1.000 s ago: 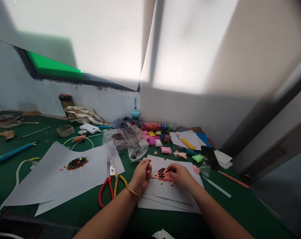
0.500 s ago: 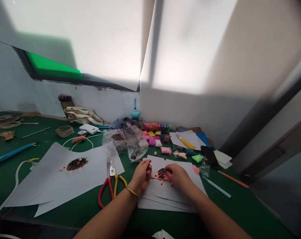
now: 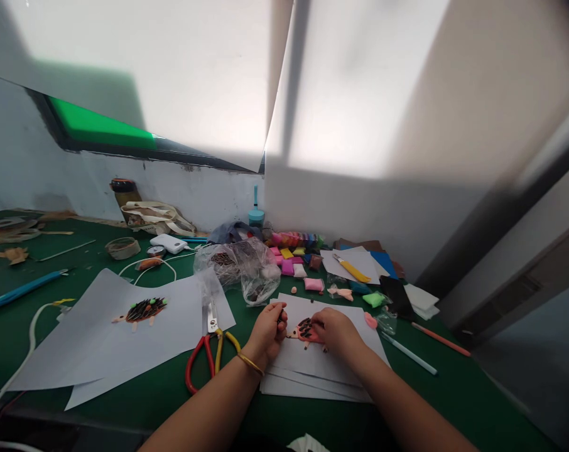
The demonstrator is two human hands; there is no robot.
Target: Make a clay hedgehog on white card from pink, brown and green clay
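Note:
A pink clay hedgehog (image 3: 316, 334) with rows of dark sunflower seeds (image 3: 304, 327) as spines lies on a stack of white paper (image 3: 331, 370). My left hand (image 3: 267, 331) is curled closed at the left edge of the paper, with a few dark seeds showing between its fingers. Over the hedgehog's back, my right hand (image 3: 335, 333) pinches with its fingertips down on the clay; what is between them is hidden. Another seed-covered hedgehog (image 3: 146, 311), with green and orange dots, lies on a white sheet (image 3: 96, 351) to the left.
Red-and-yellow-handled scissors (image 3: 212, 345) lie beside my left forearm. Behind the paper are a clear plastic bag (image 3: 240, 267) and several coloured clay packets (image 3: 314, 284). A yellow cutter (image 3: 353, 270) rests farther back, and pens (image 3: 411, 355) lie at right. A white cable (image 3: 32, 339) runs along the left.

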